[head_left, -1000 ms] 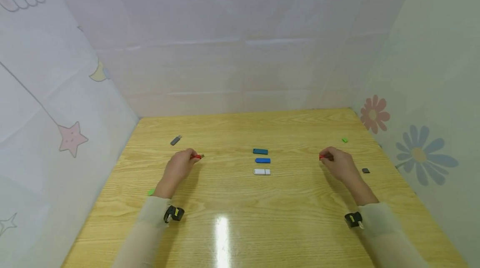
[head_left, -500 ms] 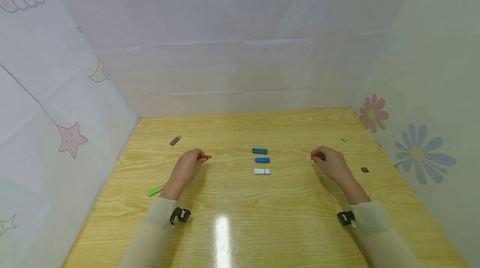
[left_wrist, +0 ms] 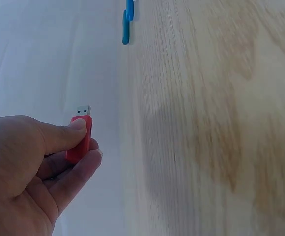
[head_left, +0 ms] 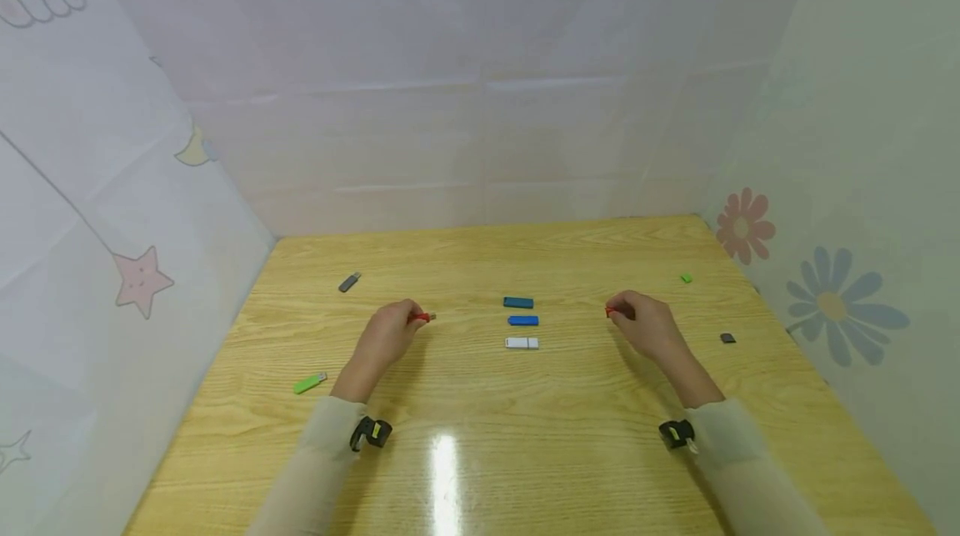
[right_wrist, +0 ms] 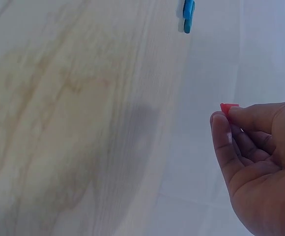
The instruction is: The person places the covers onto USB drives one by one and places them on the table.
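Observation:
My left hand (head_left: 390, 334) pinches a red USB stick (left_wrist: 79, 139) between thumb and fingers, its bare metal plug (left_wrist: 83, 110) pointing away from the hand. Across the table, my right hand (head_left: 647, 326) pinches a small red cap (right_wrist: 229, 107) by its end. Both hands hover above the wooden table, on either side of a column of three capped USB sticks: a teal one (head_left: 518, 303), a blue one (head_left: 522, 321) and a white one (head_left: 522, 343). In the wrist views, only the teal and blue ones show clearly, at the top edge.
On the left of the table (head_left: 465, 403) lie an uncapped grey USB stick (head_left: 349, 282) and an uncapped green one (head_left: 309, 383). A green cap (head_left: 686, 278) and a dark grey cap (head_left: 727, 338) lie at the right. Pale printed sheets (head_left: 480, 127) enclose the back and sides.
Both hands have moved inward, the left one rightward with the red USB stick and the right one leftward with the red cap. The green USB stick, earlier partly hidden, now shows fully.

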`<state>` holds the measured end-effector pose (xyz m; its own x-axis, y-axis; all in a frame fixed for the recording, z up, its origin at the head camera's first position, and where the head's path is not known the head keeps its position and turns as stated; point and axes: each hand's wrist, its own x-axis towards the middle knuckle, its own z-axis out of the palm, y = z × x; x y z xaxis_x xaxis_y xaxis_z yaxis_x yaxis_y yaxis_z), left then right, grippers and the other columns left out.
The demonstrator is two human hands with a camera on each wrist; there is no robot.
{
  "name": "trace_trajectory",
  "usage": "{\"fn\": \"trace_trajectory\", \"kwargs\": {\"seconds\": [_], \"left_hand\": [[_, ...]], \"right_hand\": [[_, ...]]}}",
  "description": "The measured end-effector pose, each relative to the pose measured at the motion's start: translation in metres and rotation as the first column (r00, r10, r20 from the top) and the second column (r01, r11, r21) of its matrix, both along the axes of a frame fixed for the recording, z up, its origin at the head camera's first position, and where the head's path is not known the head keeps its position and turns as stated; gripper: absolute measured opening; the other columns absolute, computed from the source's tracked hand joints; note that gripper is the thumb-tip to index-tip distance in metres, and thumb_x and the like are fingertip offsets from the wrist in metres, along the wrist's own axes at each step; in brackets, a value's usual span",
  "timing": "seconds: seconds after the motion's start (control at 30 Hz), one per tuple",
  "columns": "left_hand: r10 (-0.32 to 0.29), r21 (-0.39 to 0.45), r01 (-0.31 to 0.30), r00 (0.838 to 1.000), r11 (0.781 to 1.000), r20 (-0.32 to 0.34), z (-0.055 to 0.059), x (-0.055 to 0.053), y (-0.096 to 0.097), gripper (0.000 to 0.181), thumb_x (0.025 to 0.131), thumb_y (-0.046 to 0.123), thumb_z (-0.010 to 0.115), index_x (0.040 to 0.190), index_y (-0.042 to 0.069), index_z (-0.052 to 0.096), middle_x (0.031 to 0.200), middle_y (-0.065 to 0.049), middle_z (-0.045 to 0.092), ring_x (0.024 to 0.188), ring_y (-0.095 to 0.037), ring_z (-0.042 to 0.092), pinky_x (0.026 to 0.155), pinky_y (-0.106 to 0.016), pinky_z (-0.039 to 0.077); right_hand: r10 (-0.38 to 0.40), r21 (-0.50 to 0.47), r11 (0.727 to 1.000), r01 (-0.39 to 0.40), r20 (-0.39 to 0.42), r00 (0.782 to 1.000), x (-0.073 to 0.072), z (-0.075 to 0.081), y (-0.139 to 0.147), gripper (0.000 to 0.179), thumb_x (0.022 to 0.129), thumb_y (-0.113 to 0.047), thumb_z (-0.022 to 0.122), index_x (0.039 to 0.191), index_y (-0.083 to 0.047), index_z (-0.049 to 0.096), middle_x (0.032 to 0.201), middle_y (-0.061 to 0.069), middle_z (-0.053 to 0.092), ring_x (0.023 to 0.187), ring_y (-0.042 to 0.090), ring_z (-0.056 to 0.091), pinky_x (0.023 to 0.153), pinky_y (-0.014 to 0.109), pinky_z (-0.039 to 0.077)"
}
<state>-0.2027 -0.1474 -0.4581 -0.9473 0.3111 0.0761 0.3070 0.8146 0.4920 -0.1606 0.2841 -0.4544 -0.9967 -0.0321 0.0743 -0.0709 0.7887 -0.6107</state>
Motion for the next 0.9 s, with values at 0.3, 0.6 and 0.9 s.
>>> {"fn": "trace_trajectory", "kwargs": {"seconds": [0.3, 0.6, 0.9], "left_hand": [[-0.002, 0.026, 0.002, 1.000, 1.000, 0.003, 0.002, 0.000, 0.012, 0.015, 0.101, 0.019, 0.064, 0.109, 0.006, 0.069, 0.095, -0.006, 0.071, 0.078, -0.016, 0.063, 0.067, -0.033, 0.053], [-0.023, 0.031, 0.023, 1.000, 0.999, -0.002, 0.000, -0.001, 0.024, 0.015, 0.102, 0.018, 0.064, 0.109, 0.006, 0.069, 0.095, -0.006, 0.071, 0.076, -0.015, 0.061, 0.066, -0.032, 0.053], [-0.058, 0.036, 0.058, 0.998, 0.998, -0.004, 0.004, 0.000, 0.035, 0.014, 0.101, 0.018, 0.064, 0.109, 0.007, 0.068, 0.095, -0.005, 0.071, 0.076, -0.014, 0.061, 0.067, -0.031, 0.053]], "right_hand": [[0.015, -0.028, 0.999, -0.015, -0.013, 1.000, -0.001, 0.000, -0.008, 0.014, 0.101, -0.008, 0.062, 0.113, -0.003, 0.067, 0.105, 0.012, 0.071, 0.096, 0.031, 0.066, 0.081, 0.048, 0.055], [0.026, -0.039, 0.999, -0.027, -0.028, 0.999, -0.005, 0.001, -0.020, 0.013, 0.099, -0.007, 0.063, 0.112, -0.004, 0.068, 0.104, 0.011, 0.071, 0.094, 0.028, 0.066, 0.080, 0.045, 0.056], [0.047, -0.054, 0.997, -0.048, -0.031, 0.998, -0.006, 0.003, -0.031, 0.013, 0.099, -0.008, 0.063, 0.111, -0.005, 0.068, 0.102, 0.009, 0.071, 0.092, 0.026, 0.066, 0.078, 0.043, 0.056]]}}
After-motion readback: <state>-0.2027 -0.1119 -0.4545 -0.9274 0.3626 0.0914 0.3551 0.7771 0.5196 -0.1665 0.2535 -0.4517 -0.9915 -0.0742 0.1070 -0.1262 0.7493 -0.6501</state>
